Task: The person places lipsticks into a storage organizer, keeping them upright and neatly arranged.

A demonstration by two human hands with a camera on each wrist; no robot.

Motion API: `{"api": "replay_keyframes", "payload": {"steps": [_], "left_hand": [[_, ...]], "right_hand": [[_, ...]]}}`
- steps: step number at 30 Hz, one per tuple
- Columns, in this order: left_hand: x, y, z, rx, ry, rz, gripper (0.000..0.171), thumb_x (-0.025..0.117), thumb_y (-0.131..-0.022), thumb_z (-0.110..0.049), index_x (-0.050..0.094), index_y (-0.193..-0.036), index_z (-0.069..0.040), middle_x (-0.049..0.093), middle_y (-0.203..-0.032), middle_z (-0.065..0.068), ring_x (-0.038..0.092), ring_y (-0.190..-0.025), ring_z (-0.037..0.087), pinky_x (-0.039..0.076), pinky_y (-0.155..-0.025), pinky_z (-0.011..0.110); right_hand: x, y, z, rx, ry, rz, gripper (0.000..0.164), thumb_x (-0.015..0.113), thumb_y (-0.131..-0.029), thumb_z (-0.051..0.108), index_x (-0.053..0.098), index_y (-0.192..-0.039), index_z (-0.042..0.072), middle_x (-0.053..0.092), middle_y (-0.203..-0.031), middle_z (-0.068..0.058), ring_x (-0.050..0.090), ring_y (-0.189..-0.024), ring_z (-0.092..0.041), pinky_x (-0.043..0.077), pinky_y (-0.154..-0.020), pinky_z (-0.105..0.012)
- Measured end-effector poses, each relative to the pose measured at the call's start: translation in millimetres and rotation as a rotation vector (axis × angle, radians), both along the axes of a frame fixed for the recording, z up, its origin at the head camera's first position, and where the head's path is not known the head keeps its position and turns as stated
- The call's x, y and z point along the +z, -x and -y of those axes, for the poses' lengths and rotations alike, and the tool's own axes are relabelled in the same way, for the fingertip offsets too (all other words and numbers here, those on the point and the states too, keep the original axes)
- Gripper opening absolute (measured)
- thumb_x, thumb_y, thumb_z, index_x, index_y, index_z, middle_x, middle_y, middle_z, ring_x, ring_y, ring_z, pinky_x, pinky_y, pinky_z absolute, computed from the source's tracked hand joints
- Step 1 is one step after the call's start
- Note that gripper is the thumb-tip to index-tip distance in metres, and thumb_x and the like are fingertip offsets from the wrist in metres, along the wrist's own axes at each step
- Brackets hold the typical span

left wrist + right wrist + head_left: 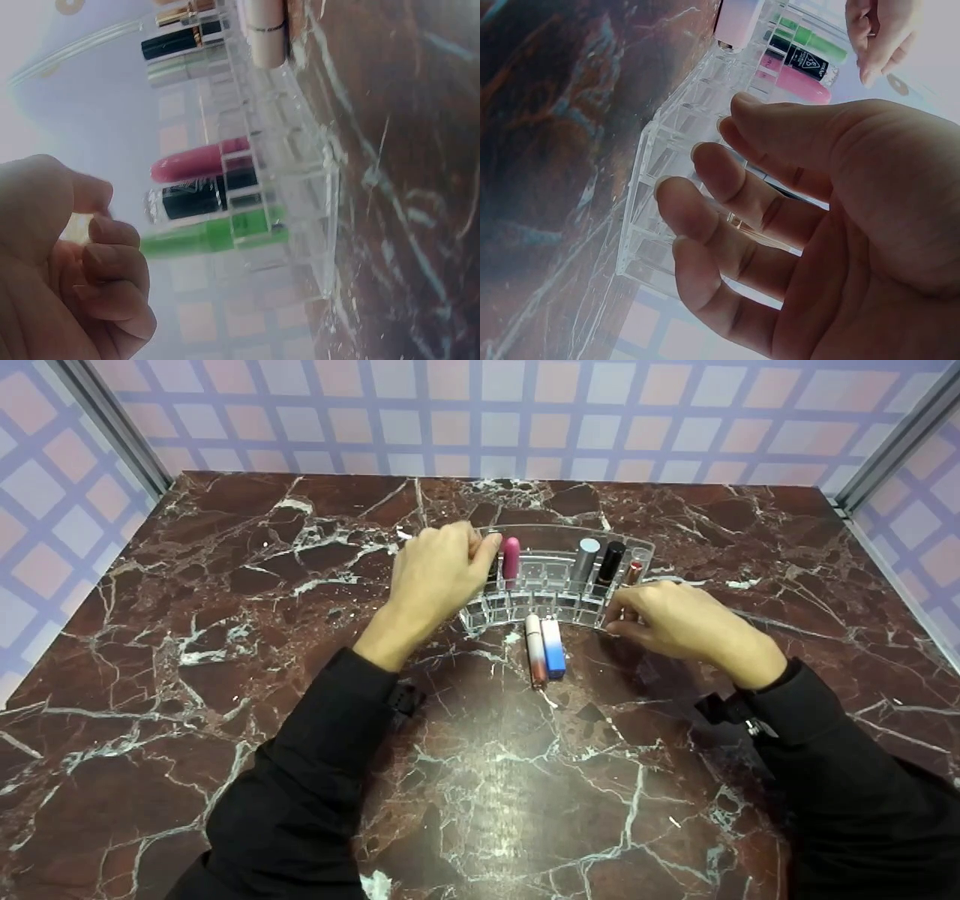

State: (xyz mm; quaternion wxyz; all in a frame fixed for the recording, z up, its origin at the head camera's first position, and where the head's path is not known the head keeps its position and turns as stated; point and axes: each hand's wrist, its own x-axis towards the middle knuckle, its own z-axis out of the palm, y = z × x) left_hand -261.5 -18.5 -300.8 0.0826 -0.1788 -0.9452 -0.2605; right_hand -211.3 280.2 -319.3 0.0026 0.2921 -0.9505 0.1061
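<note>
A clear tiered lipstick stand (544, 566) holds several tubes between my hands. My left hand (442, 570) is over its left end, fingers curled. In the left wrist view, its fingertips (112, 259) overlap the outer end of a green tube (202, 236); the right wrist view shows a small gap there. Beside that tube stand a black tube (196, 199) and a pink tube (511, 559). My right hand (667, 615) is at the stand's right end with loosely bent fingers and nothing in them, near a red-topped tube (634, 573).
A silver tube (586, 561) and a black tube (612, 562) stand in the right part of the rack. In front of it, a white-and-brown tube (535, 649) and a white-and-blue one (553, 649) lie on the marbled table (487, 810). A patterned wall (525, 420) is behind.
</note>
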Motion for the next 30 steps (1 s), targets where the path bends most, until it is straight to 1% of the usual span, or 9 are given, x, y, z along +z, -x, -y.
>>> {"api": "replay_keyframes", "payload": {"steps": [3, 6, 13, 16, 19, 22, 24, 27, 30], "left_hand": [[3.6, 1.7, 7, -0.010, 0.062, -0.001, 0.056, 0.053, -0.108, -0.042, 0.043, -0.058, -0.018, 0.036, -0.051, -0.008, 0.030, -0.043, 0.007, 0.026, -0.041, 0.023], [4.9, 3.4, 13, -0.021, 0.138, 0.041, 0.061, 0.056, -0.106, -0.046, 0.040, -0.053, -0.019, 0.032, -0.048, -0.009, 0.026, -0.042, 0.006, 0.023, -0.041, 0.023], [-1.8, 8.1, 19, -0.042, 0.360, 0.329, 0.052, 0.057, -0.102, -0.055, 0.050, -0.068, -0.017, 0.040, -0.063, -0.006, 0.033, -0.050, 0.008, 0.030, -0.045, 0.023], [-6.0, 9.6, 21, -0.057, 0.423, 0.390, 0.049, 0.056, -0.102, -0.057, 0.053, -0.076, -0.016, 0.048, -0.073, -0.001, 0.042, -0.059, 0.013, 0.038, -0.053, 0.026], [-7.9, 10.0, 23, -0.071, 0.433, 0.421, 0.047, 0.053, -0.104, -0.055, 0.056, -0.080, -0.015, 0.052, -0.079, 0.002, 0.047, -0.065, 0.016, 0.044, -0.060, 0.030], [-7.5, 9.4, 23, -0.083, 0.417, 0.435, 0.045, 0.051, -0.105, -0.052, 0.058, -0.081, -0.015, 0.049, -0.077, 0.001, 0.046, -0.064, 0.016, 0.044, -0.061, 0.031], [-7.0, 9.3, 22, -0.093, 0.410, 0.438, 0.044, 0.050, -0.107, -0.049, 0.062, -0.085, -0.013, 0.047, -0.075, 0.001, 0.044, -0.063, 0.015, 0.043, -0.060, 0.031], [-6.7, 9.5, 22, -0.099, 0.401, 0.444, 0.042, 0.050, -0.107, -0.047, 0.068, -0.100, -0.010, 0.048, -0.076, 0.001, 0.043, -0.063, 0.015, 0.042, -0.060, 0.031], [-7.4, 9.7, 22, -0.099, 0.395, 0.455, 0.041, 0.049, -0.108, -0.046, 0.070, -0.106, -0.011, 0.048, -0.076, 0.001, 0.042, -0.062, 0.014, 0.041, -0.060, 0.031]], "right_hand": [[-0.5, 0.2, 0, 0.003, 0.002, -0.001, 0.011, 0.073, -0.098, 0.018, 0.074, -0.104, 0.009, 0.075, -0.097, -0.008, 0.070, -0.083, -0.029, 0.057, -0.075, -0.051], [-0.8, 0.4, 0, 0.000, -0.002, -0.002, 0.011, 0.073, -0.098, 0.018, 0.074, -0.104, 0.010, 0.075, -0.097, -0.008, 0.070, -0.083, -0.029, 0.057, -0.075, -0.051], [-2.4, 1.3, 0, 0.010, 0.004, -0.033, 0.008, 0.074, -0.096, 0.015, 0.073, -0.102, 0.009, 0.074, -0.094, -0.007, 0.069, -0.081, -0.029, 0.057, -0.074, -0.050], [-4.4, 2.2, 1, 0.064, 0.037, -0.092, 0.007, 0.075, -0.093, 0.009, 0.072, -0.100, 0.008, 0.072, -0.092, -0.007, 0.068, -0.077, -0.027, 0.057, -0.071, -0.047], [-7.2, 4.0, 3, 0.163, 0.083, -0.136, 0.012, 0.077, -0.091, 0.004, 0.073, -0.102, 0.007, 0.071, -0.096, -0.007, 0.069, -0.078, -0.025, 0.059, -0.072, -0.045], [-9.4, 4.5, 6, 0.257, 0.116, -0.141, 0.020, 0.078, -0.090, 0.004, 0.073, -0.108, 0.007, 0.070, -0.103, -0.005, 0.070, -0.084, -0.023, 0.060, -0.078, -0.043], [-11.0, 4.3, 9, 0.300, 0.129, -0.136, 0.022, 0.078, -0.091, 0.005, 0.073, -0.112, 0.007, 0.069, -0.106, -0.004, 0.070, -0.088, -0.021, 0.060, -0.081, -0.041], [-13.6, 2.9, 15, 0.350, 0.136, -0.135, 0.026, 0.077, -0.092, 0.006, 0.072, -0.118, 0.005, 0.069, -0.112, -0.005, 0.071, -0.091, -0.020, 0.060, -0.083, -0.038], [-16.7, 1.6, 20, 0.396, 0.129, -0.126, 0.033, 0.076, -0.092, 0.002, 0.069, -0.125, 0.002, 0.068, -0.122, -0.009, 0.071, -0.100, -0.024, 0.059, -0.088, -0.040]]}}
